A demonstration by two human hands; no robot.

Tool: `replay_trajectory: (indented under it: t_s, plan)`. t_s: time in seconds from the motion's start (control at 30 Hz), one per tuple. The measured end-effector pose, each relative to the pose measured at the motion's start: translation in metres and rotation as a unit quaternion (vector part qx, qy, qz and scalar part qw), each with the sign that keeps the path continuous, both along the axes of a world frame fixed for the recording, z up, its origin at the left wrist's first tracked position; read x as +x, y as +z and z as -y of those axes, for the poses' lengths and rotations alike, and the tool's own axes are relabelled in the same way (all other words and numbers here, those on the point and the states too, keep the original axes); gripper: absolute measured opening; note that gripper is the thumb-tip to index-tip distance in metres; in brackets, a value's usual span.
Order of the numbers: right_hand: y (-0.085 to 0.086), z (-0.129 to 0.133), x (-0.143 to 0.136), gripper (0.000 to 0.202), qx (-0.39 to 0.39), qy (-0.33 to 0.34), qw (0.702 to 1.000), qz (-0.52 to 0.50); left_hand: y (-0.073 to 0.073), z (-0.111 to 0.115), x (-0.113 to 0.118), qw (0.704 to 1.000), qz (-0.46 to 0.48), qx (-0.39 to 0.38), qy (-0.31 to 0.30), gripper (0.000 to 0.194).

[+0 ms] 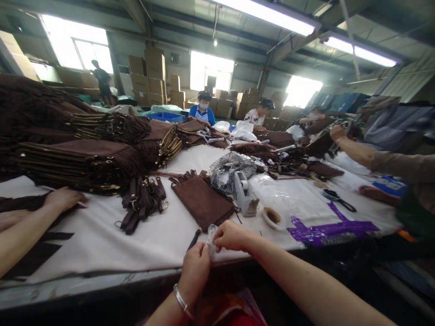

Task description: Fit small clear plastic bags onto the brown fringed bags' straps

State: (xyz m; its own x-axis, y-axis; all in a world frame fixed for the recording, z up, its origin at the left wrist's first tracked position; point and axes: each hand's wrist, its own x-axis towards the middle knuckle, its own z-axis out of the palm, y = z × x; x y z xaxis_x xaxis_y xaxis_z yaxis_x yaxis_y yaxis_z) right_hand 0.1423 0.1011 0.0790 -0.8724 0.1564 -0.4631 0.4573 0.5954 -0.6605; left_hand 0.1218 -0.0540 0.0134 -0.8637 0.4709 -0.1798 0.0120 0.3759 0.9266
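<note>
At the front edge of the table, my left hand (197,261) is closed with thumb and fingers pinching a small piece of clear plastic (212,232). My right hand (231,236) grips the same plastic from the other side, fingertips pressed together. A dark strap end (194,240) sticks out beside my left hand; whether it joins what I hold is hidden. Just beyond my hands lies a flat brown fringed bag (204,199). A grey tape dispenser (245,194) stands to its right, touching a crumpled patterned plastic bag (226,170).
Brown straps with metal clips (141,201) lie left of the bag, near stacked brown bags (73,165). A roll of tape (272,217) and purple plastic (331,226) lie to the right. Another person's hands (64,199) work at far left; a co-worker's arm (356,151) reaches in from the right.
</note>
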Motion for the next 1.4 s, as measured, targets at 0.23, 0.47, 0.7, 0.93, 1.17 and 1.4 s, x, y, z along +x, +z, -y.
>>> replay_trajectory:
  t_s: [0.23,0.47,0.7,0.93,1.17,1.4]
  plan:
    - [-0.031,0.003,0.024,0.028,-0.022,-0.134,0.99,-0.046,0.0,-0.005,0.006,0.976,0.201,0.08,0.03,0.027]
    - [-0.057,0.015,0.036,0.02,-0.123,-0.217,0.964,-0.095,0.005,-0.004,0.01,0.921,0.346,0.173,0.033,0.017]
    - [-0.053,0.025,0.033,0.018,-0.096,-0.236,0.961,-0.107,0.02,-0.002,0.009,0.821,0.522,0.217,0.082,0.016]
    - [-0.058,0.022,0.027,0.02,-0.041,-0.206,0.972,-0.103,0.017,-0.004,0.017,0.817,0.535,0.203,0.068,0.019]
    - [-0.05,0.022,0.035,0.003,-0.074,-0.193,0.974,-0.091,0.014,-0.004,0.028,0.913,0.361,0.181,0.052,0.034]
    - [-0.052,0.041,0.065,0.043,-0.429,-0.306,0.845,-0.087,0.008,0.005,0.035,0.991,-0.092,0.005,-0.092,0.024]
